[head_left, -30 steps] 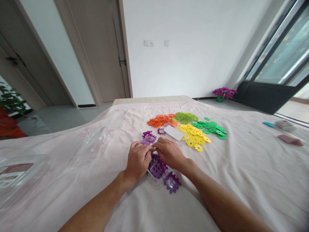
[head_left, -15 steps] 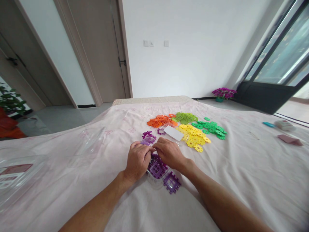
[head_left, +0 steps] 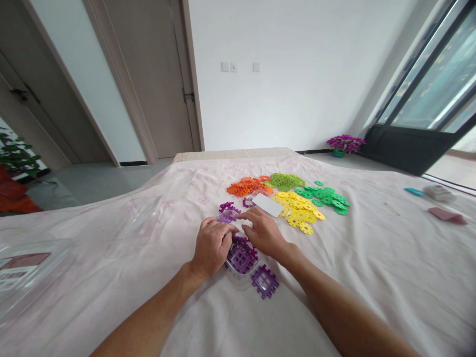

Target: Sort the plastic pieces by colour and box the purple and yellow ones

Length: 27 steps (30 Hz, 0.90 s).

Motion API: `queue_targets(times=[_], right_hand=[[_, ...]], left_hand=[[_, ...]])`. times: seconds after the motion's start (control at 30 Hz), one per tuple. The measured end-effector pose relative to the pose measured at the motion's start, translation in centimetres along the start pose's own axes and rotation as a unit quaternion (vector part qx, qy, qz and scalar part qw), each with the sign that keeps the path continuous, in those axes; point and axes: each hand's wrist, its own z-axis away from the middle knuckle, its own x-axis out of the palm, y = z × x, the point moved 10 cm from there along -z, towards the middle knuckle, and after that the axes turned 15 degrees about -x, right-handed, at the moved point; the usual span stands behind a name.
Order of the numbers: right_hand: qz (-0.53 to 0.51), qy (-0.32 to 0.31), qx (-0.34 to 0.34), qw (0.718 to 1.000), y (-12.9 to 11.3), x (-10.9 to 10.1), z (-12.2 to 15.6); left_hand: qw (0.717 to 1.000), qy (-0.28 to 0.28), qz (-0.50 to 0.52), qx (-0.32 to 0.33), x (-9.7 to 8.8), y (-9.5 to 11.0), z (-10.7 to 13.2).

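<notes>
In front of me stands a clear plastic container (head_left: 241,283) holding purple square window-shaped building pieces (head_left: 241,259). My left hand (head_left: 212,245) is closed on the container's left side, fingertips over its far part. My right hand (head_left: 265,233) is open just right of it, thumb and index finger apart, the index pointing at the far rim. I see nothing in its fingers. A loose purple piece (head_left: 265,281) lies against the container's near right side. More purple pieces (head_left: 229,208) lie beyond my left hand, partly behind clear plastic.
Orange (head_left: 247,186), lime (head_left: 286,180), green (head_left: 329,197) and yellow pieces (head_left: 297,207) lie in piles at the back. A clear box with a white label (head_left: 267,205) sits among them. Other clear containers (head_left: 40,248) are at left; a pink cloth (head_left: 446,215) is at right.
My right hand has drawn slightly right and away from my left fingertips, and its thumb and index finger have spread apart. My left hand and the container have stayed put.
</notes>
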Motion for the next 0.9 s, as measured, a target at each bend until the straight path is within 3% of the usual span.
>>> queue_targets(times=[0.27, 0.5, 0.67, 0.8, 0.9], right_hand=[[-0.044, -0.012, -0.002, 0.999, 0.7, 0.7, 0.0], [0.014, -0.032, 0.016, 0.999, 2.9, -0.3, 0.0], [0.065, -0.061, 0.084, 0.993, 5.8, -1.6, 0.6], [0.059, -0.074, 0.091, 0.991, 6.6, -1.6, 0.7], [0.049, -0.064, 0.087, 0.993, 6.5, -1.4, 0.6]], left_hand=[[1.000, 0.013, 0.009, 0.014, 0.0, -0.2, 0.2], [0.997, 0.044, 0.028, 0.062, -0.1, 0.0, 0.6], [0.996, 0.064, 0.063, -0.016, 0.7, -3.2, -0.1], [0.990, 0.025, 0.102, -0.093, 2.5, -6.4, -0.7], [0.982, -0.004, 0.135, -0.134, 3.0, -7.4, -0.8]])
